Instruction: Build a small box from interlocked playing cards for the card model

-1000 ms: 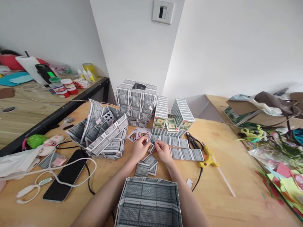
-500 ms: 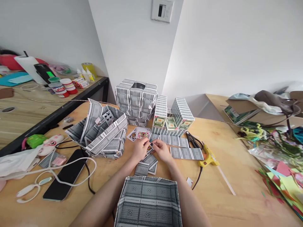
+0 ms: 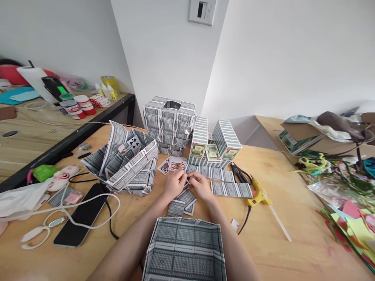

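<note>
Near the center of the frame, the left hand (image 3: pixel 175 184) and right hand (image 3: pixel 201 188) are brought fingertip to fingertip, fingers bent narrow; whether a card is gripped between them cannot be told. Just below, loose patterned cards (image 3: pixel 175 208) are spread in an overlapping pile, its long axis slanted toward the lower left, slightly nearer the left hand. Face-up cards (image 3: pixel 176 163) are seen just above the left hand; joined card strips (image 3: pixel 231 189) are laid right of the right hand.
</note>
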Motion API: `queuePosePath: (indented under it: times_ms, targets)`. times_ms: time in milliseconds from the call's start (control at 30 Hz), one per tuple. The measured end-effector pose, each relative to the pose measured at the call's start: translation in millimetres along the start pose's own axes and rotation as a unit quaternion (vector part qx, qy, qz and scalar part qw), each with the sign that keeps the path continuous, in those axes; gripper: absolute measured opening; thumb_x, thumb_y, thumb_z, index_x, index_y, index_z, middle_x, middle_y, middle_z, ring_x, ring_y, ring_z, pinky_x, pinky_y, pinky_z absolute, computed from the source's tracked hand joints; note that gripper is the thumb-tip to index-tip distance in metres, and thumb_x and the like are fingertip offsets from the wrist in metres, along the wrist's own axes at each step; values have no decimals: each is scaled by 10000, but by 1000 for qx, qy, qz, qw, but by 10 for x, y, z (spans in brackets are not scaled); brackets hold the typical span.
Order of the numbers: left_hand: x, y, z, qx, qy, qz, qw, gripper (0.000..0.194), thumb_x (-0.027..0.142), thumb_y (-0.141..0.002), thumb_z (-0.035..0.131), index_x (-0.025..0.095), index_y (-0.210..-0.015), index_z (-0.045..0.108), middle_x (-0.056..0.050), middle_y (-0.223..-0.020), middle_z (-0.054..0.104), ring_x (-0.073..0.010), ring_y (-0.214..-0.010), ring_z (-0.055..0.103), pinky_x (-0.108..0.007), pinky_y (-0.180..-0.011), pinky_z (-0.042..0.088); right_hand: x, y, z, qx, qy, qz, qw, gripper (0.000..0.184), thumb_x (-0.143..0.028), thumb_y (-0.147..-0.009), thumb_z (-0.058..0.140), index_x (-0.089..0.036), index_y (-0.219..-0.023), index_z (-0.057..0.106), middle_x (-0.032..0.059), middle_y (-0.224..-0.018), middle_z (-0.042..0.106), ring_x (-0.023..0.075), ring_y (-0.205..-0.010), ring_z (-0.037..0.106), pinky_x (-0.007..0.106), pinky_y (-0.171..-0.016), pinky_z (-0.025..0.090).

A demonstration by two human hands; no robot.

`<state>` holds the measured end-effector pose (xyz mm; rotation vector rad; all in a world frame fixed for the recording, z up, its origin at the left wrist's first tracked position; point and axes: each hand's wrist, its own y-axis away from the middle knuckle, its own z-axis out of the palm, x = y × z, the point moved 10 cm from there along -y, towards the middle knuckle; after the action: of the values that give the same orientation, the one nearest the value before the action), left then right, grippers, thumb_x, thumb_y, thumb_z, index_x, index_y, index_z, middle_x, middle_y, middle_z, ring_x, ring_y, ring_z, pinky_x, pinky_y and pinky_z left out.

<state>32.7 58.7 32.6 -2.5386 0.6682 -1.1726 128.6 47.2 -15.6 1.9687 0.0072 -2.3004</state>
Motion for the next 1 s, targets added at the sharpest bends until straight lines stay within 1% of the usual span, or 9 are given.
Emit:
queuePosePath:
  times_ms: [167, 333, 467, 600, 667, 733, 833, 900, 1000]
  targets:
    - [-61, -6, -35, 21, 39, -21, 999, 276, 247, -821, 396, 194, -553, 360, 13, -566, 415, -124, -564, 408, -231, -559, 286, -19, 9, 32, -8, -15, -4, 1000, 147, -195, -666, 496, -204, -781, 587, -31, -727, 597, 91, -502, 533, 233, -511, 487]
    - [-195, -15, -61, 45, 91, -83, 991, 285, 266, -809, 399, 193, -547, 317, 42, -524, 328, -111, -526, 354, -219, -529, 272, -22, 14, 23, -19, -19, -10, 1000, 228, -159, -654, 453, -194, -816, 609, -10, -754, 642, 121, -592, 598, 258, -591, 509]
    - [-273, -27, -33, 38, 105, -116, 987, 274, 284, -810, 409, 191, -563, 334, 49, -524, 343, -107, -528, 358, -215, -530, 284, 21, 16, 9, -23, -34, 6, 999, 221, -227, -702, 483, -180, -874, 615, 6, -757, 652, 131, -571, 614, 280, -589, 511]
    - [-333, -26, -34, 37, 139, -135, 980, 236, 288, -819, 404, 188, -605, 402, 40, -556, 412, -111, -550, 411, -217, -540, 324, 34, -10, -27, 9, -4, -9, 1000, 206, -332, -705, 596, -167, -828, 595, -10, -635, 620, 110, -497, 558, 233, -488, 465]
    - [-322, -27, -40, 34, 168, -129, 977, 191, 285, -825, 403, 181, -684, 479, 21, -626, 485, -120, -610, 470, -219, -574, 366, 33, -26, -78, 36, 14, -20, 999, 240, -376, -702, 614, -161, -805, 584, -31, -545, 575, 97, -443, 504, 209, -430, 414]
    - [-279, -30, -22, 16, 191, -113, 975, 153, 276, -814, 441, 177, -870, 543, -1, -742, 550, -128, -680, 521, -223, -615, 408, 15, -31, -169, 74, 26, -32, 996, 273, -407, -711, 608, -159, -822, 580, -51, -495, 528, 85, -408, 452, 198, -397, 364]
    - [-219, -26, 34, -22, 191, -92, 977, 352, 217, -779, 500, 198, -1131, 494, -11, -826, 583, -122, -674, 552, -229, -627, 447, -37, -17, -302, 124, 37, -50, 990, 292, -417, -718, 603, -162, -857, 576, -56, -507, 509, 82, -412, 421, 200, -403, 342]
    - [-213, -19, 46, -25, 174, -84, 981, 389, 189, -781, 494, 205, -1169, 481, -18, -831, 599, -121, -657, 561, -233, -618, 463, -55, -17, -322, 129, 34, -56, 989, 298, -403, -702, 621, -168, -879, 569, -43, -551, 539, 94, -450, 456, 213, -446, 376]
    - [-248, -5, 49, -10, 158, -81, 984, 378, 176, -804, 463, 206, -1181, 473, -40, -890, 618, -128, -684, 587, -240, -628, 484, -29, -37, -273, 110, 19, -55, 992, 290, -372, -662, 654, -177, -856, 561, -3, -660, 606, 118, -525, 515, 240, -515, 424]
